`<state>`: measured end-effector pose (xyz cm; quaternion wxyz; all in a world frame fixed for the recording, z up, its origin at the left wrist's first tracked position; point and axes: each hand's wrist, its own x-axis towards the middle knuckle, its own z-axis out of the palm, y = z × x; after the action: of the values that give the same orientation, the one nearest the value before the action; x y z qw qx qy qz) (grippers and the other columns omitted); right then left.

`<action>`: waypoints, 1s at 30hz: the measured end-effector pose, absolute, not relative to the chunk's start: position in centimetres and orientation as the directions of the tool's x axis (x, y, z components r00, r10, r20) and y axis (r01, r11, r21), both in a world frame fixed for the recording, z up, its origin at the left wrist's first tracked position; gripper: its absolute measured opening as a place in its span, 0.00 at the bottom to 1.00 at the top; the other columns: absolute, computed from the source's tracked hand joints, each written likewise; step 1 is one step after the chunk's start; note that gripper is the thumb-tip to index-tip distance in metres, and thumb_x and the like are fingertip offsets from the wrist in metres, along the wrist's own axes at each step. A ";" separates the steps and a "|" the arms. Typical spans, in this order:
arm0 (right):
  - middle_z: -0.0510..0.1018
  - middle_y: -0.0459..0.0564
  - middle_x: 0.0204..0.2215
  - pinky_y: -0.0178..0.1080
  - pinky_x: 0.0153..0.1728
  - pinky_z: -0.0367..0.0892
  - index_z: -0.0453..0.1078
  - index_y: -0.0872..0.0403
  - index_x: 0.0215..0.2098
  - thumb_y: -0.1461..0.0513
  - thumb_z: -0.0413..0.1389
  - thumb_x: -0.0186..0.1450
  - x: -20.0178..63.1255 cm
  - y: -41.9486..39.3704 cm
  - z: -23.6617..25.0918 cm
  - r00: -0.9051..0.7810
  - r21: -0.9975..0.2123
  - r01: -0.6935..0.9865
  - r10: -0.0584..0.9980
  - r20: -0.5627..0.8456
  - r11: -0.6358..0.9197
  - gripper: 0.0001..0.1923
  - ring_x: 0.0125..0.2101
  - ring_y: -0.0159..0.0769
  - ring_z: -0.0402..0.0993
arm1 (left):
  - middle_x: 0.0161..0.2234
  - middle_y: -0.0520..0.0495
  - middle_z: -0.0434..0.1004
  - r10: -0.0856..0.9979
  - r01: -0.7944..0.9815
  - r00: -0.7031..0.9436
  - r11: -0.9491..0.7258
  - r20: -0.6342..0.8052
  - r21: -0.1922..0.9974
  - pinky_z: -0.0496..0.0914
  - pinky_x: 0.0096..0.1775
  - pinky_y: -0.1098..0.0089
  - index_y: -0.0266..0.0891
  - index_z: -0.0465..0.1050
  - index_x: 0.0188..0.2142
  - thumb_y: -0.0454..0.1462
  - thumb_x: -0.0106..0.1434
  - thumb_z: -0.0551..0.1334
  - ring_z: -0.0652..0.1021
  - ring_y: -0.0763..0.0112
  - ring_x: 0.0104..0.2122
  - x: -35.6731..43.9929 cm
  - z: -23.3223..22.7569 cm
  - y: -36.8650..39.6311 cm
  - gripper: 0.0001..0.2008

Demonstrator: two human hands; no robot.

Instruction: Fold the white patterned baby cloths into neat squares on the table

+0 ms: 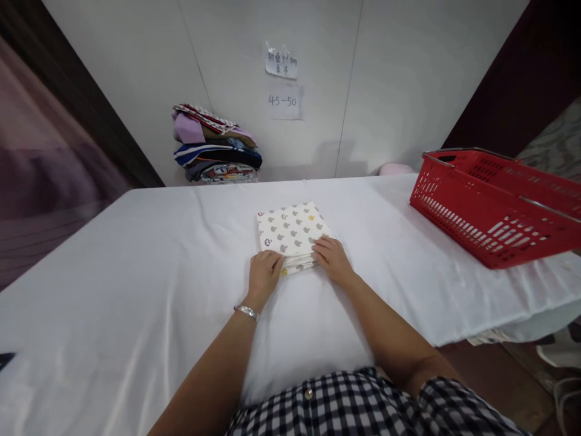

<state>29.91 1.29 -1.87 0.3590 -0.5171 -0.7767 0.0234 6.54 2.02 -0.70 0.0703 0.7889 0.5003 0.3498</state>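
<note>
The folded cloth (293,235) lies at the centre of the frame on the white table (136,272), and both your hands sit on its near edge. That edge is where trouble could start. The layers there look slightly uneven, with a thin strip peeking out under the top fold, so if you press or slide with unequal force the stack may skew and the fold may open. The table cover looks smooth and a little slack; a push along it could drag the cover into wrinkles and carry the cloth askew with it.

The cloth is cream-coloured, printed with small grey shapes and a few red and yellow ones. It is folded into a neat, flat, roughly square packet, its far corners crisp and its near edge thicker.

Your left hand (264,271) rests at the lower left corner of the cloth, fingers curled down over the edge, seemingly pinching it; a bracelet (246,312) sits on that wrist. Your right hand (333,257) lies flatter on the lower right corner, fingers spread a little and pressing rather than gripping.

Further out, a red basket (494,203) stands at the right of the frame, well apart from the cloth. A pile of folded clothes (215,145) sits in the upper left centre, by the wall. Two paper notes (282,82) hang above.
</note>
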 end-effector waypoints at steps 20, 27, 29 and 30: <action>0.75 0.51 0.46 0.49 0.49 0.57 0.73 0.50 0.40 0.66 0.48 0.62 31.2 1.9 -2.0 0.007 -0.446 0.853 0.850 0.527 0.270 0.13 0.49 0.44 0.66 | 0.34 0.47 0.73 0.832 0.783 0.310 -0.497 0.459 0.373 0.63 0.42 0.61 0.42 0.70 0.33 0.35 0.62 0.54 0.71 0.63 0.38 6.0 -0.4 1.9 0.06; 0.74 0.49 0.39 0.40 0.38 0.65 0.70 0.49 0.38 0.63 0.46 0.63 33.2 1.0 -1.8 0.186 -0.523 0.843 0.843 0.504 0.126 0.12 0.39 0.39 0.68 | 0.35 0.45 0.71 0.850 0.806 0.215 -0.432 0.481 0.405 0.66 0.41 0.61 0.42 0.67 0.32 0.28 0.53 0.55 0.70 0.60 0.39 5.3 -0.7 1.5 0.09; 0.74 0.48 0.36 0.38 0.33 0.64 0.69 0.49 0.36 0.64 0.46 0.62 33.4 0.9 -1.8 0.247 -0.551 0.832 0.843 0.478 0.069 0.10 0.34 0.37 0.68 | 0.34 0.46 0.71 0.857 0.809 0.183 -0.409 0.481 0.422 0.66 0.40 0.61 0.42 0.67 0.32 0.29 0.54 0.55 0.70 0.61 0.38 5.0 -0.8 1.5 0.08; 0.74 0.47 0.35 0.37 0.32 0.63 0.68 0.49 0.35 0.64 0.46 0.62 33.6 0.9 -1.9 0.271 -0.564 0.825 0.842 0.466 0.046 0.10 0.32 0.36 0.68 | 0.34 0.46 0.70 0.867 0.806 0.167 -0.395 0.471 0.441 0.67 0.39 0.62 0.42 0.66 0.32 0.30 0.54 0.55 0.71 0.62 0.37 4.9 -0.9 1.5 0.07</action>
<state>33.57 0.87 -1.87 0.3986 -0.6904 -0.6037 0.0110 4.91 1.49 -0.93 0.0444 0.7624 0.5484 0.3405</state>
